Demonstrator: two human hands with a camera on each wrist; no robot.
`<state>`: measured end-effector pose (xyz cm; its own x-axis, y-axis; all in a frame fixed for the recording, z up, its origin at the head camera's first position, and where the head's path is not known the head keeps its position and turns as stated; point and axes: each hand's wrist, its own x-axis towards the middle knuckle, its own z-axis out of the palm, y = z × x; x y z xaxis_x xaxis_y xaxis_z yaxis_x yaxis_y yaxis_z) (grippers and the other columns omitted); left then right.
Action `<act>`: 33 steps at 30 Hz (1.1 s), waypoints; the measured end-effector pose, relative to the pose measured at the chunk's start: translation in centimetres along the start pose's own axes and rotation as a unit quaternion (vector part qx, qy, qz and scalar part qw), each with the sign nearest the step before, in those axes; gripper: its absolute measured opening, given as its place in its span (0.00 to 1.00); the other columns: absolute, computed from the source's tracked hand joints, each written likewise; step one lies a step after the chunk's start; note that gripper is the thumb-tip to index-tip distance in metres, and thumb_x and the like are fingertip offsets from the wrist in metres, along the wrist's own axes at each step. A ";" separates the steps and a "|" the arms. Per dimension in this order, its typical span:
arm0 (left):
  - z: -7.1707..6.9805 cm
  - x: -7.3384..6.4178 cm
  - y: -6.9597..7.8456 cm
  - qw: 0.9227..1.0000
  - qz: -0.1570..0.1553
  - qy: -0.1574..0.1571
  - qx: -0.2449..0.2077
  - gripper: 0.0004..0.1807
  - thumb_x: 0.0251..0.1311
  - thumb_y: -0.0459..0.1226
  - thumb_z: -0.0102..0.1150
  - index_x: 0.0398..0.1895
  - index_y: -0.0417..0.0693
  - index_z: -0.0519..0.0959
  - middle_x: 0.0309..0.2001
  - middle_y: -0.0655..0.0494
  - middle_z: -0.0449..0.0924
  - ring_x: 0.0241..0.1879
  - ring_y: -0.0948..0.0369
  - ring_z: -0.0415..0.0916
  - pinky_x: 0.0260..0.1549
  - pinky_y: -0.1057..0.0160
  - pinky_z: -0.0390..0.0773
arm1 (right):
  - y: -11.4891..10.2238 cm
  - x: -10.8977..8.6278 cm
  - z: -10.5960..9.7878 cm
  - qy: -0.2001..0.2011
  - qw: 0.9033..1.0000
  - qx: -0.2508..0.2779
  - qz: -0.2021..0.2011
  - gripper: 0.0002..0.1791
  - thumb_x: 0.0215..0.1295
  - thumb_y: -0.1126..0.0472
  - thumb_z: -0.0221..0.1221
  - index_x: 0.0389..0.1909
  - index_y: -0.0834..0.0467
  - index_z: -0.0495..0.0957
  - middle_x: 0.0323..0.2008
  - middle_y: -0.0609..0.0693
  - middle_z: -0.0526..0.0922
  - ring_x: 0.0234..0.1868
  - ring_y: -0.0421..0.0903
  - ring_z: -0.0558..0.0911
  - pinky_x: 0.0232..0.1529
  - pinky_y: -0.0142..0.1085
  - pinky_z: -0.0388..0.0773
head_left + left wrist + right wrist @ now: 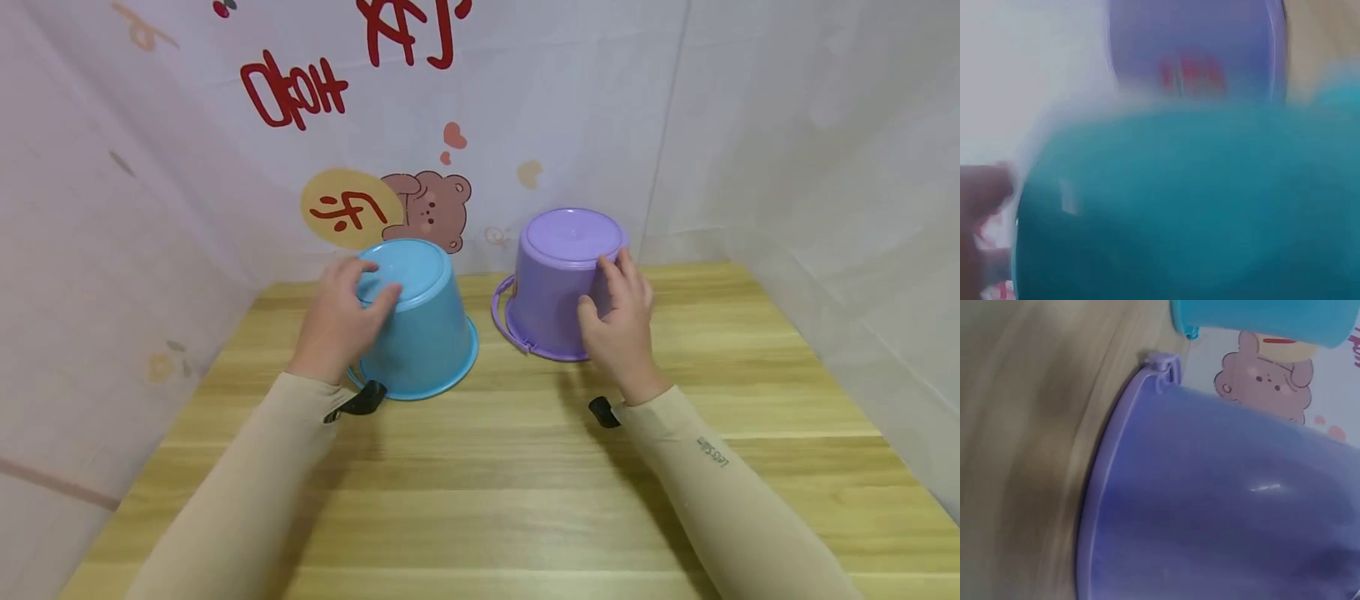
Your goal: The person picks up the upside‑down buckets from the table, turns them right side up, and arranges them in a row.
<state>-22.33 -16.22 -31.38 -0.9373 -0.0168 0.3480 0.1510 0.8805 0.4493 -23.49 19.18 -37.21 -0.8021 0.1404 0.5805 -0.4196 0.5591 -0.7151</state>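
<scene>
A light-blue bucket [420, 350] stands upside down left of centre, its base up and its rim on the table. My left hand [337, 317] is over the near left edge of its base, thumb and fingers spread; whether they touch is unclear. In the blurred left wrist view, fingers [985, 194] show beside the blue bucket [1185, 200]. Farther right stands a purple bucket [551, 300], also upside down, its handle down at the left. At its right side my right hand [622, 321] has its fingertips by the base edge and its thumb before the wall.
Both buckets stand on a wood-grain table [480, 492]. A white printed cloth [585, 108] with red characters and a bear hangs close behind them. White sheets [840, 167] also enclose the left and right sides.
</scene>
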 end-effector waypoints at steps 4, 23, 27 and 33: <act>1.1 -0.4 0.9 0.998 0.039 -0.035 0.030 0.47 0.47 0.73 0.44 0.65 0.57 0.64 0.70 0.47 0.51 0.71 0.40 0.32 0.57 0.30 0.54 | 0.1 0.2 -0.1 -0.003 1.000 -0.021 -0.011 0.33 0.57 0.60 0.56 0.66 0.53 0.63 0.72 0.50 0.50 0.70 0.53 0.47 0.66 0.52 0.45; 2.7 2.7 -0.6 0.996 0.084 -0.027 -0.004 0.32 0.54 0.58 0.57 0.62 0.61 0.68 0.71 0.51 0.50 0.71 0.46 0.28 0.54 0.31 0.59 | -0.1 -0.1 0.7 0.001 0.993 -0.082 -0.082 0.34 0.53 0.61 0.57 0.65 0.58 0.64 0.70 0.57 0.53 0.66 0.61 0.52 0.61 0.56 0.47; 3.1 4.3 -2.2 0.993 0.080 -0.008 -0.092 0.27 0.50 0.60 0.59 0.48 0.55 0.76 0.69 0.56 0.57 0.72 0.51 0.33 0.57 0.33 0.58 | 0.1 -0.2 0.9 0.010 0.991 -0.092 -0.102 0.34 0.52 0.61 0.57 0.64 0.59 0.65 0.68 0.58 0.56 0.64 0.61 0.54 0.60 0.55 0.48; 2.7 5.2 -4.2 0.981 0.040 0.009 -0.189 0.24 0.43 0.62 0.64 0.29 0.54 0.77 0.66 0.68 0.61 0.72 0.60 0.44 0.60 0.41 0.61 | 0.4 0.1 0.6 -0.026 0.980 -0.137 -0.143 0.38 0.53 0.58 0.58 0.68 0.57 0.60 0.70 0.57 0.54 0.67 0.62 0.51 0.62 0.57 0.45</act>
<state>-28.66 -18.71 -33.63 -0.9123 0.0341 0.4081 0.3331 0.6414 0.6911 -24.03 18.93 -37.67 -0.6920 -0.0905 0.7162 -0.5054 0.7692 -0.3911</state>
